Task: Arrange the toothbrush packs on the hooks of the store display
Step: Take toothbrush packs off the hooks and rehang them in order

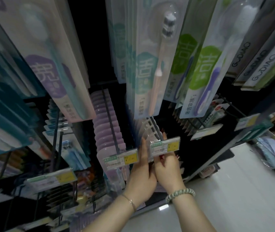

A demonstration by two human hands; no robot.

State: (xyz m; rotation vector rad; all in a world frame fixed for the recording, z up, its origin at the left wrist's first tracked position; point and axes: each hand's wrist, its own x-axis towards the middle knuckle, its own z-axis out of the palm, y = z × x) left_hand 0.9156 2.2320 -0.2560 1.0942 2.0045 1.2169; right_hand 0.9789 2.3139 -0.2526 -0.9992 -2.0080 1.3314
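Two forearms enter from the bottom edge. Left wrist carries a thin chain bracelet (131, 201); right wrist a bracelet of pale green beads (180, 195), rounded and glossy.

Left hand (141, 173): fingers extended upward, lying against the front of a row of clear plastic packs (147, 131) hung on a dark metal hook (156, 129). Whether it grips a pack or only steadies the row cannot be told.

Right hand (167, 168): fingers curled, partly hidden behind the price tag (165, 145) at the hook's tip. Fingertips touch the tag's holder and the front packs; actual grip cannot be told. Tag is a flat clear sleeve with a green, white and yellow paper insert.

Hook to the left: a dense row of lilac packs (106, 129), rounded tops, translucent, with its own yellow-marked tag (121, 159).

Upper row, close to the lens: long flat toothbrush packs, card backing under clear blister. One with a teal label (147, 67) shows a brush with grey-and-white bristles and a pale pink handle. Beside it, a green-labelled pack (202, 72) with a purple handle. At left, a purple-labelled pack (53, 64), blurred.

Lower right: glossy white floor (242, 190).
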